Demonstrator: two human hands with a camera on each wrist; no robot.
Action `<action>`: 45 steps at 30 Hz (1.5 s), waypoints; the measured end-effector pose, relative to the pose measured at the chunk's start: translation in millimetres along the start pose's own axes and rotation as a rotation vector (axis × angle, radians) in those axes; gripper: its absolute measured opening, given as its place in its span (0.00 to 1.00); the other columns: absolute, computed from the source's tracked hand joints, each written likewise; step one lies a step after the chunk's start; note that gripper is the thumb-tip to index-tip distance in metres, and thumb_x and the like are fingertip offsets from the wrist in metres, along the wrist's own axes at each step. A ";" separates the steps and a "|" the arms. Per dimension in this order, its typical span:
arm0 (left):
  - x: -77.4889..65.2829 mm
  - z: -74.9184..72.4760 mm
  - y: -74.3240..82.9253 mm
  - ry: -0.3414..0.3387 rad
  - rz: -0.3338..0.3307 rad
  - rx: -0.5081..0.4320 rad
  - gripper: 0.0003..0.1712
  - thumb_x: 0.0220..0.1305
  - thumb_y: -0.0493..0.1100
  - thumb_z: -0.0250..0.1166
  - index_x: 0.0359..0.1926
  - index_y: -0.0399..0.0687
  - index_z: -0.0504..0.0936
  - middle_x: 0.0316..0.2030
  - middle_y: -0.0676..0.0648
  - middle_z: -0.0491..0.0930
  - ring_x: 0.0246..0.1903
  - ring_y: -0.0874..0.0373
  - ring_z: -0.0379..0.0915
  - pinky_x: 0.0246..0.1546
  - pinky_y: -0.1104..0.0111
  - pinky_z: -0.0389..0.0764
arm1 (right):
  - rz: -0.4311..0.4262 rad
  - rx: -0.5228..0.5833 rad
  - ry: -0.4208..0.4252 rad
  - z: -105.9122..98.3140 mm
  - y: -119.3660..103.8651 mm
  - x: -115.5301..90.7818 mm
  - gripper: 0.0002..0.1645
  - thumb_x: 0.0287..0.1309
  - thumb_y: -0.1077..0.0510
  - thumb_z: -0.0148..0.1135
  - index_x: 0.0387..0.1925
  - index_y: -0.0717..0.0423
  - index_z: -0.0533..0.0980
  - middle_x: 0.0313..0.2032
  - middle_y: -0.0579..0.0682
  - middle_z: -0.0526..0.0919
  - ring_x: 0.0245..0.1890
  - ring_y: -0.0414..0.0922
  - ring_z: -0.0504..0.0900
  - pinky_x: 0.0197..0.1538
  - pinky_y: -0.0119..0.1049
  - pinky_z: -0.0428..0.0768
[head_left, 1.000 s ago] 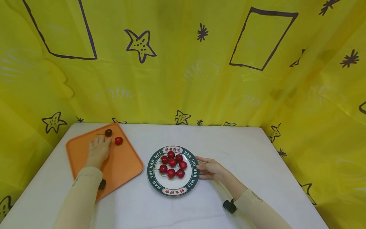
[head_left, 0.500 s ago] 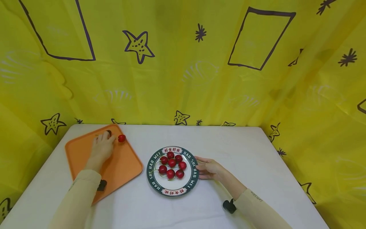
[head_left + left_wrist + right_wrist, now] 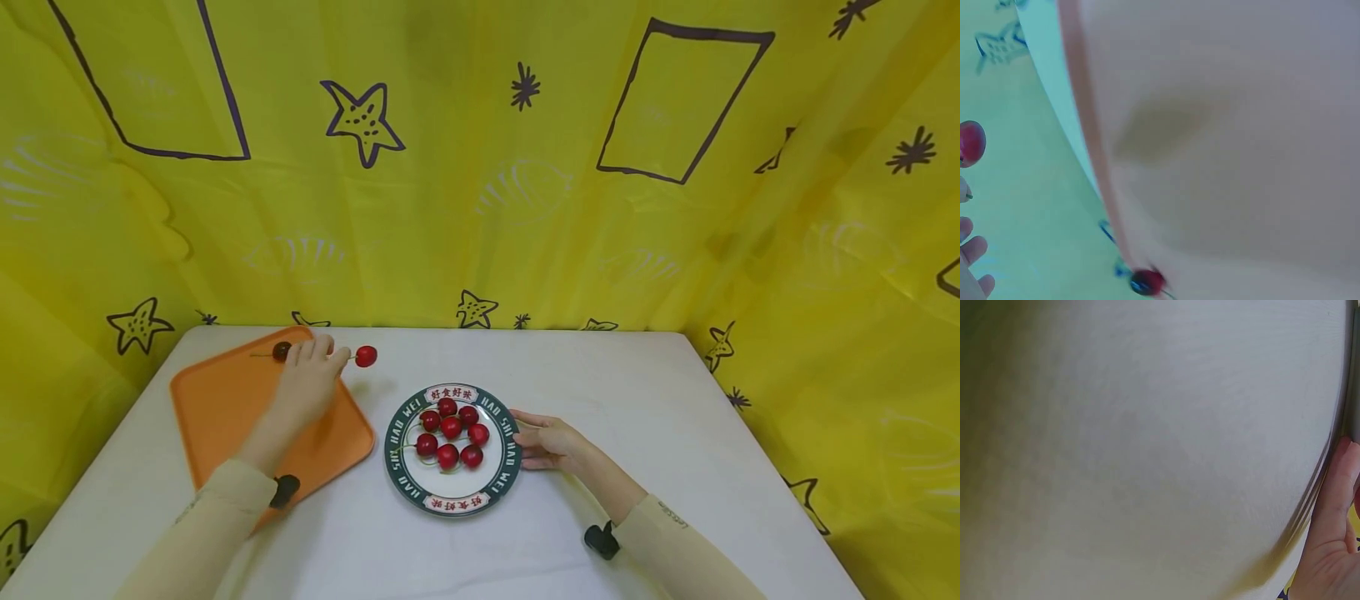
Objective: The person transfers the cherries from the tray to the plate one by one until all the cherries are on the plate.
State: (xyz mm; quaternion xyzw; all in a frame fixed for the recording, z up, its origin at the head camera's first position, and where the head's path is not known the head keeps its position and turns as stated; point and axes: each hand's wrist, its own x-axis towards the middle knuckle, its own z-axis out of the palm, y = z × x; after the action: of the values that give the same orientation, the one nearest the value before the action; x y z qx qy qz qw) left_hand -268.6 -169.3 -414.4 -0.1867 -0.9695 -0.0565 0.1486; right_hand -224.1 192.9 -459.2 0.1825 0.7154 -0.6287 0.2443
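Observation:
My left hand [image 3: 309, 385] pinches a red cherry [image 3: 366, 357] by its stem, with the fruit hanging just past the right edge of the orange tray [image 3: 225, 408]. The same held cherry [image 3: 971, 144] appears at the left edge of the left wrist view, above the fingertips. A darker cherry [image 3: 282, 351] with a stem lies near the tray's far corner, partly behind the left fingers. In the middle of the table, my right hand [image 3: 551, 442] grips the right rim of a round plate [image 3: 453, 492] with a green lettered border. Several red cherries [image 3: 451, 427] lie on that plate.
The white table [image 3: 600, 375] has a yellow patterned curtain [image 3: 450, 208] behind it and along both sides. A strip of tabletop separates the tray's right corner from the plate.
My left hand has moved right across the tray, carrying a cherry by its stem off the tray's surface and past its edge. The right hand and the plate have stayed put.

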 end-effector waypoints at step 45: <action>-78.1 28.2 94.7 -0.099 0.235 -0.095 0.07 0.60 0.41 0.58 0.40 0.52 0.78 0.39 0.46 0.67 0.45 0.48 0.65 0.52 0.52 0.65 | 0.003 0.009 -0.002 1.5 -1.5 -2.8 0.31 0.56 0.65 0.58 0.62 0.49 0.66 0.34 0.52 0.82 0.28 0.44 0.80 0.35 0.39 0.81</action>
State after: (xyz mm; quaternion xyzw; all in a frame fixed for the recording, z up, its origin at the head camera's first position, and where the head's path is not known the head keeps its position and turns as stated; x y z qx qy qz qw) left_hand -171.0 -104.1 -460.2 -0.3082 -0.9433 -0.0752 0.0973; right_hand -222.5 191.3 -456.6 0.1840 0.7119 -0.6319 0.2450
